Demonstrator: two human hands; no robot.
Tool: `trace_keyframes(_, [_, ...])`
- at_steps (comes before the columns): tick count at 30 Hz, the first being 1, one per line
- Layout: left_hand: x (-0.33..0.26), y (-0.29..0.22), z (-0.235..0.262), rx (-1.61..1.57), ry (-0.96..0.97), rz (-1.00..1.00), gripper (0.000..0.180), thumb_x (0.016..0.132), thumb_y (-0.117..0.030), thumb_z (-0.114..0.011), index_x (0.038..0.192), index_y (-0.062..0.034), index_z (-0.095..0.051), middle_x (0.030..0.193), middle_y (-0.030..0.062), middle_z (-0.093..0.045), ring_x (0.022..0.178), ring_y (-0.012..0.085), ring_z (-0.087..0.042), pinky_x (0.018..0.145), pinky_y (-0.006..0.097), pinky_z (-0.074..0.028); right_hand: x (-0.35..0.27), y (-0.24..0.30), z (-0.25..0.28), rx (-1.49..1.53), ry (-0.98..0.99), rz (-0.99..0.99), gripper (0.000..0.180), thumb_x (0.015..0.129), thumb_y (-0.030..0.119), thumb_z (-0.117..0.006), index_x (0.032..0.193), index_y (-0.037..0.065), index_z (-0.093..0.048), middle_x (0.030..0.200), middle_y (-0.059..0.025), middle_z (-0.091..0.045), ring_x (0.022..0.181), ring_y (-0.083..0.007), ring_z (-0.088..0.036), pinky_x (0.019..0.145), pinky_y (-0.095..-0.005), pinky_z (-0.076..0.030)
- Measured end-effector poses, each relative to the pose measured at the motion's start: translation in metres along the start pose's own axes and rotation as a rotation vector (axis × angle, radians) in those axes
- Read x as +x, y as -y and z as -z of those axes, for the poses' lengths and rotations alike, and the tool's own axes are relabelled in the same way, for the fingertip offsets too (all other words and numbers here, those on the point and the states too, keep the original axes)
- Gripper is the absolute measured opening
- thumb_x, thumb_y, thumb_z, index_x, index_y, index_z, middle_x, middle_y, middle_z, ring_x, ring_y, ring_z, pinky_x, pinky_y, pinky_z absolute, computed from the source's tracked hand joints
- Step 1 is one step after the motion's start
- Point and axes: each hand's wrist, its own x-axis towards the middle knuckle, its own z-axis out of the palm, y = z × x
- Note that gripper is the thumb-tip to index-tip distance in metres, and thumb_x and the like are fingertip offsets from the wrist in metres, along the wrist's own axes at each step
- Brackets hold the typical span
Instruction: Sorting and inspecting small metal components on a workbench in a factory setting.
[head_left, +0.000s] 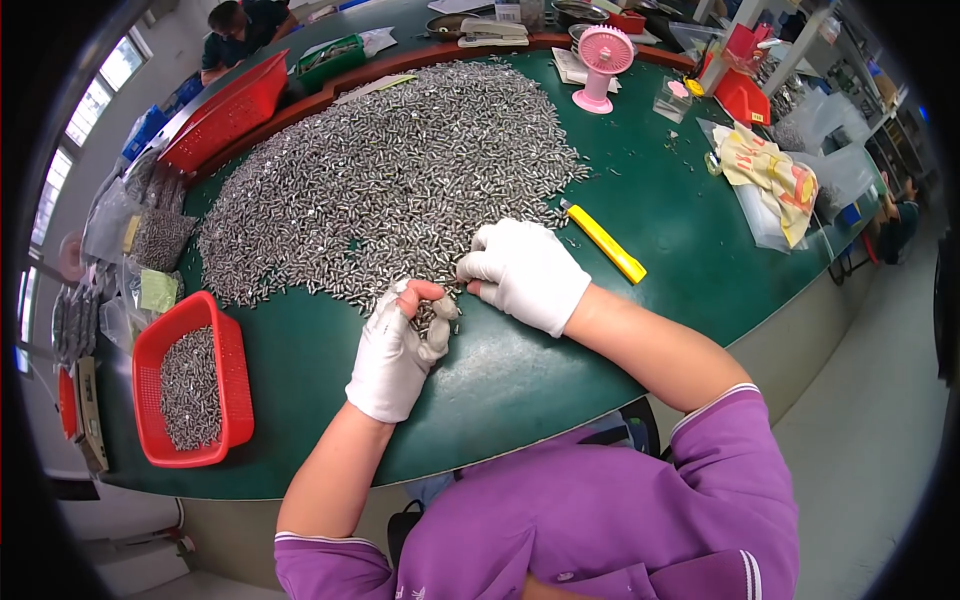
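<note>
A large heap of small silvery metal pins spreads over the green tabletop. At the heap's near edge my left hand, in a white glove with the thumb tip bare, curls around a few metal pins. Its fingertips look greyed with dirt. Just to its right, my right hand, also gloved in white, bends over the edge of the heap with its fingertips pressed together. Whatever sits between those fingertips is too small or hidden to make out. A yellow utility knife lies to the right of that hand.
On the left stands a red plastic basket part filled with pins. Another red basket and a green basket are beyond the heap. A pink fan and a yellow cloth occupy the far right. Someone sits across the table.
</note>
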Motion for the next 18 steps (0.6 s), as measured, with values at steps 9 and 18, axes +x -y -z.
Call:
trace_keyframes(9, [-0.003,-0.009,-0.008,0.110,0.032,0.102,0.016,0.093,-0.024,-0.061,0.094,-0.0102,-0.053,0.080,-0.0008,-0.055,0.056,0.0038,-0.038,0.048,0.017,-0.029,0.006,0.008,0.013,0.298,-0.123,0.033,0.013,0.076,0.019,-0.069,0.084,0.010,-0.063,0.084,-0.0077,-0.059,0.084,-0.0286,-0.058,0.074,-0.0396,-0.048])
trace_keyframes(18, [-0.009,-0.015,-0.014,0.237,0.064,0.204,0.017,0.089,-0.018,-0.066,0.097,-0.0107,-0.052,0.080,-0.0010,-0.056,0.057,0.0016,-0.042,0.047,0.015,-0.032,-0.006,0.017,0.013,0.438,-0.147,0.166,0.017,0.073,0.015,-0.075,0.084,0.010,-0.064,0.086,-0.0059,-0.060,0.082,-0.0250,-0.059,0.074,-0.0347,-0.049])
